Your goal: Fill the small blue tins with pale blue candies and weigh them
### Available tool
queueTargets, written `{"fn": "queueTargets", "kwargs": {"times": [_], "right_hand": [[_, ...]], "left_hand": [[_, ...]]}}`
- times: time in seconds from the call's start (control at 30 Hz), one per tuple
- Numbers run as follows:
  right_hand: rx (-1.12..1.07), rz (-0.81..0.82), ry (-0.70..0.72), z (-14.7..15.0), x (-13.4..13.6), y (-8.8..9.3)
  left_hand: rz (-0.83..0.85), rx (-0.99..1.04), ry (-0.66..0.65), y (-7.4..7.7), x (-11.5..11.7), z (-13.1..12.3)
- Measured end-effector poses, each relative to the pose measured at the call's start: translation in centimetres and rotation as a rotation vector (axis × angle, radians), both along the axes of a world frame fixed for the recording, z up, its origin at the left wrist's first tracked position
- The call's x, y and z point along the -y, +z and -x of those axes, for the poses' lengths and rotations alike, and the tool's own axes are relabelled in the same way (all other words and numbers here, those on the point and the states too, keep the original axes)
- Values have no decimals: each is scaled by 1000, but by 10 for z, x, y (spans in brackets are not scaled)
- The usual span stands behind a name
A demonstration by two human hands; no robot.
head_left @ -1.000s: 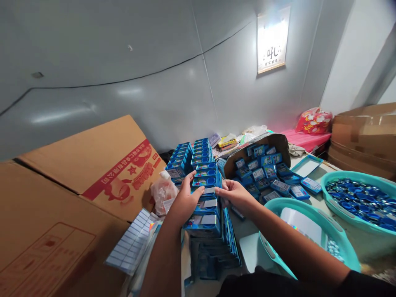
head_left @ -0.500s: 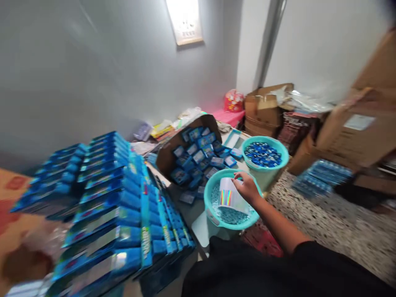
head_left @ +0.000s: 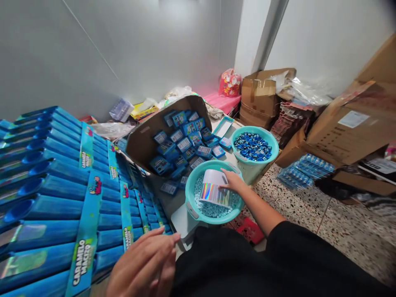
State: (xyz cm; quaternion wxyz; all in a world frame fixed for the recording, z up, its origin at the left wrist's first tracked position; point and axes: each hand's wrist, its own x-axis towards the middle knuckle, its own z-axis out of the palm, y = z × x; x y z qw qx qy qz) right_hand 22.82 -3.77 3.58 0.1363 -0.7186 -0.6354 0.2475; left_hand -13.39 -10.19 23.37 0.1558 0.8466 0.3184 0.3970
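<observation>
A teal tub (head_left: 189,181) holds small pale blue pieces, and on them lies a white cup-like container with a shiny rainbow band (head_left: 213,190). My right hand (head_left: 232,181) grips the container's right side, thumb and fingers around its edge. In the lower foreground my left hand (head_left: 147,264) is raised beside the stacked blue boxes (head_left: 55,206), fingers bent and pressed together; whether anything is between them is hidden. A second teal tub (head_left: 274,154) with shiny blue wrapped pieces stands behind and to the right.
An open cardboard box (head_left: 139,142) spills small blue packs (head_left: 185,144). An empty blue tray (head_left: 223,127) lies behind the tubs. Cardboard boxes (head_left: 343,119) and clear-wrapped blue packs (head_left: 305,171) stand at the right. A red object (head_left: 251,232) is below the near tub.
My left hand has come into view at the bottom. My right hand has gone from pinching near the container's rim to gripping its side. The view has shifted, showing more of the stacked boxes.
</observation>
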Motion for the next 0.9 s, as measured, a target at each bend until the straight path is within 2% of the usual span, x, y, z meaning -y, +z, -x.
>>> {"fn": "queueTargets", "kwargs": {"times": [0.13, 0.17, 0.23, 0.37, 0.47, 0.53, 0.6, 0.67, 0.73, 0.8, 0.9], "right_hand": [[-67, 47, 18, -7, -10, 2], [-92, 32, 8, -8, -11, 7], [-150, -27, -22, -8, -10, 23], [-326, -180, 7, 7, -4, 79], [-529, -241, 144, 31, 5, 131], [-832, -247, 188, 48, 12, 160], [-1082, -223, 124, 59, 19, 180], [-1261, -167, 53, 64, 25, 189], [-1361, -100, 15, 62, 30, 189], [-1361, -70, -36, 58, 34, 184], [-1276, -85, -126, 55, 39, 175]], "left_hand": [[181, -15, 259, -28, 9, -29], [220, -21, 279, -33, 10, -33], [214, -53, 223, -38, 7, -38], [23, -133, 56, -29, -16, -59], [-45, -175, 71, -14, -41, -87], [-21, -241, 53, -6, -58, -103], [40, -316, 0, -1, -73, -113], [90, -332, -43, 1, -83, -116], [115, -285, -67, 1, -88, -115], [133, -224, -58, 2, -89, -114], [184, -123, 68, 5, -87, -115]]}}
